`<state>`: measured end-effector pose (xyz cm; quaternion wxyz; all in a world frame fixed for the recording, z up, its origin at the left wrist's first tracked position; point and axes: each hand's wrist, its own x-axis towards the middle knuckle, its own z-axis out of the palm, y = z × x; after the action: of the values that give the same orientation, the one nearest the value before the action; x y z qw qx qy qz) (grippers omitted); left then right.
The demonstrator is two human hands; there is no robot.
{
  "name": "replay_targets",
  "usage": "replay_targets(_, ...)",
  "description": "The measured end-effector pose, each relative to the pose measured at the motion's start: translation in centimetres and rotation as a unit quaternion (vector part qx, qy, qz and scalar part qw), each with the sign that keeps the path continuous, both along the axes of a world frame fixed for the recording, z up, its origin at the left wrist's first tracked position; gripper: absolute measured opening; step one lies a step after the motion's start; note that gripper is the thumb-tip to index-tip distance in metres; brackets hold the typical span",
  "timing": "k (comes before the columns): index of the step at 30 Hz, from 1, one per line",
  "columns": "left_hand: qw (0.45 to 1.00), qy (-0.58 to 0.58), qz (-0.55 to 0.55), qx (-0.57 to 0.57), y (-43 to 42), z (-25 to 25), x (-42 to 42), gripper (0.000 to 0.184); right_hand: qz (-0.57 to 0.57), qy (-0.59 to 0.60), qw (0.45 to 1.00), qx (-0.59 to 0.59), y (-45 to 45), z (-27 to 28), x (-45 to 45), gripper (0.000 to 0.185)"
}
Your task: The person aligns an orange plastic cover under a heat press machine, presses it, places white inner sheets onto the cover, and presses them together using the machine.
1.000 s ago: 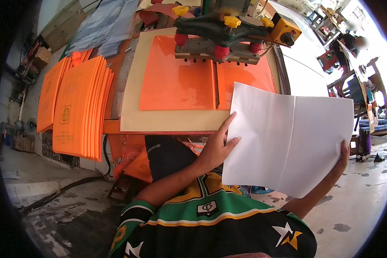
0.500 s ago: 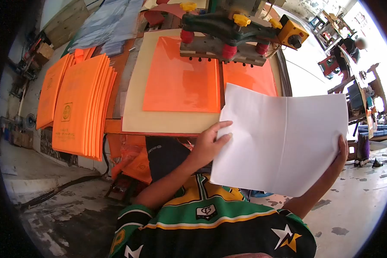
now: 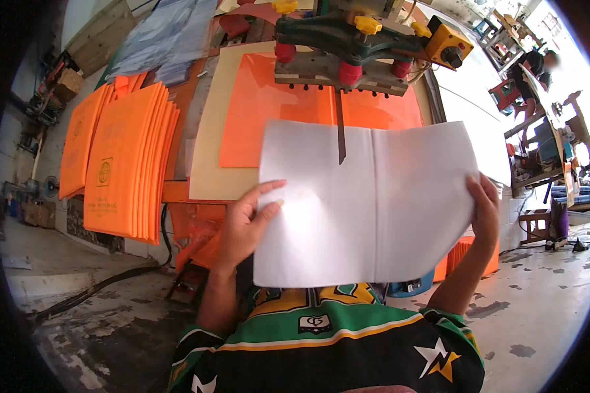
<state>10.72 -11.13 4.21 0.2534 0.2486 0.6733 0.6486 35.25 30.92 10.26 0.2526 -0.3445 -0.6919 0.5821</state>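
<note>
A wide white sheet (image 3: 321, 216) with a crease down its middle is held up between my two hands. My left hand (image 3: 246, 226) grips its left edge, thumb on the near face. At the right edge, my right hand (image 3: 483, 208) has its fingers closed on the sheet. The sheet's top overlaps an orange cover (image 3: 242, 118) lying on a cream board (image 3: 206, 164). A dark narrow strip (image 3: 340, 131) reaches down from the press (image 3: 347, 59) and shows in front of the sheet. A second orange piece (image 3: 387, 108) lies right of that strip.
Stacked orange covers (image 3: 128, 164) with printed emblems stand at the left. Clear plastic sheets (image 3: 164, 39) lie behind them. A yellow control box (image 3: 447, 47) is fixed at the press's right. Another person (image 3: 536, 69) sits far right. A black cable (image 3: 111, 278) runs along the floor.
Both hands have carried the white sheet to the left and slightly up. It now covers more of the board's front, and the dark strip overlaps its upper part.
</note>
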Motion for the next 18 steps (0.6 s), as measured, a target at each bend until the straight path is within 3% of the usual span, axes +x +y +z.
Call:
replay_targets(3,0.999,0.036,0.011,-0.02,-0.9,0.8,-3.5,0.041,0.055,-0.069,0.994,0.065,0.3,-1.3,-3.8,0.042)
replay_targets(6,0.992,0.039,0.02,-0.121,-0.9,1.2,-7.6,0.044,0.089,-0.118,0.985,0.092,2.7,-3.4,-7.6,0.046)
replay_targets(9,0.99,0.063,0.032,-0.123,0.4,1.3,-11.3,0.046,0.068,-0.048,0.984,0.159,4.1,-5.4,-11.8,0.051)
replay_targets(11,0.977,0.133,0.103,-0.128,1.2,1.6,-12.7,0.049,0.041,-0.042,0.986,0.153,2.9,-4.5,-13.0,0.055)
replay_targets(18,0.983,0.083,0.084,-0.138,-2.7,1.0,-8.5,0.053,0.072,-0.126,0.98,0.137,-0.2,-2.1,-6.9,0.073)
